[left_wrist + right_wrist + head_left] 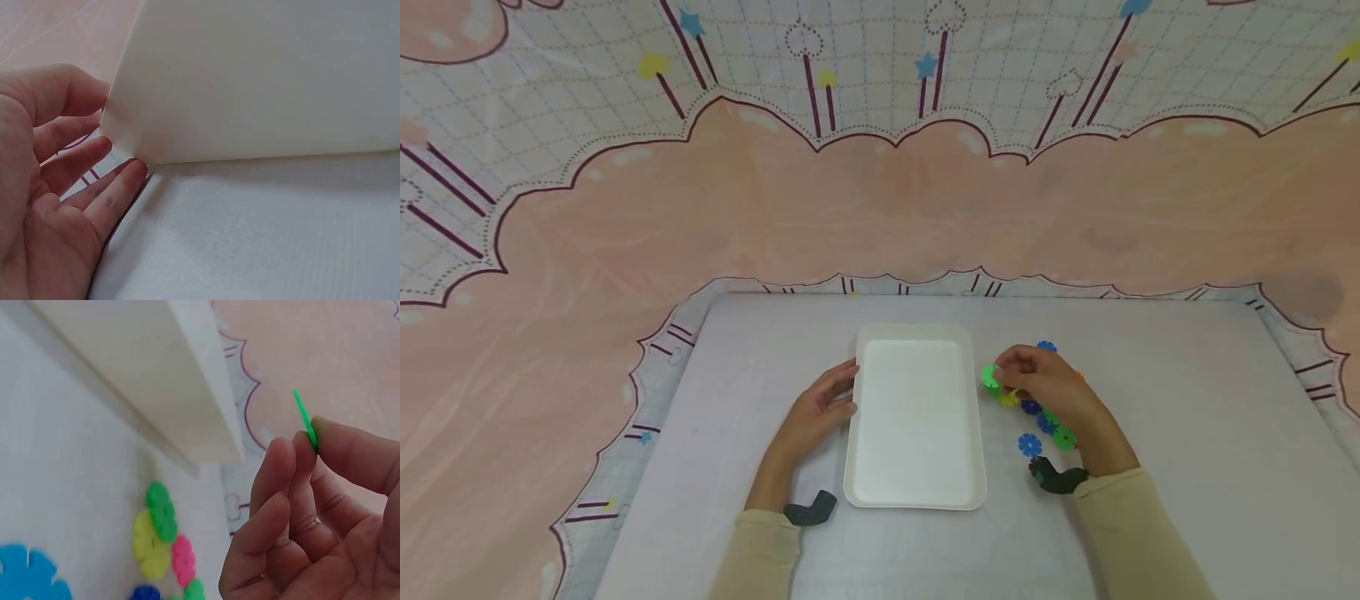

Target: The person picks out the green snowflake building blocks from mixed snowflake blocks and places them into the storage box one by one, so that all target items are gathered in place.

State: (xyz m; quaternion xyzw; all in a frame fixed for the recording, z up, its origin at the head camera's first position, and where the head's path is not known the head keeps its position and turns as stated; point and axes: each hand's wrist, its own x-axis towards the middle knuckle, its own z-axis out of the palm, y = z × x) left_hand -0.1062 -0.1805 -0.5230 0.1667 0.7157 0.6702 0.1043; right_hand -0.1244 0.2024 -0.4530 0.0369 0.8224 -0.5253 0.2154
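Held piece: bright green, round, petal-edged plastic disc (990,376); face turned to the head view, with its outline broken by notches.
Edge profile: right wrist view has it nearly edge-on, a thin flat strip, straight, slightly tilted off vertical. Colour is vivid and even, translucent or not I can't tell.
Piece location: up off the table, just beside the tray's right side, over the loose discs.
Right hand (1051,382): narrow, thumb and fingertip pinching the green disc by its lower edge; other fingers curl loosely beside it, nothing else in them.
Left hand (815,414): moderately wide, thumb and fingers apart, fingertips touching the outer left wall of the tray near a corner.
Tray: white, rectangular, rounded-corner, shallow (914,332); sits between the hands, long side running away from the person. Smooth walls, off-white in the wrist views.
Loose discs: same petal-edged form, lying right of the tray. Yellow plastic flower disc (149,547) with a second green flower disc (161,512) overlapping it; pink flower disc (184,559) just beside; light blue flower disc (1029,445) a bit apart, nearer the person. Others partly hidden under the right hand, count unclear.
Surface: white, cloth-like tabletop (737,467).
Sleeves: beige fabric (1138,533), dark curved band at each wrist.
Backdrop: peach cloth with scalloped dark outlines (925,208).
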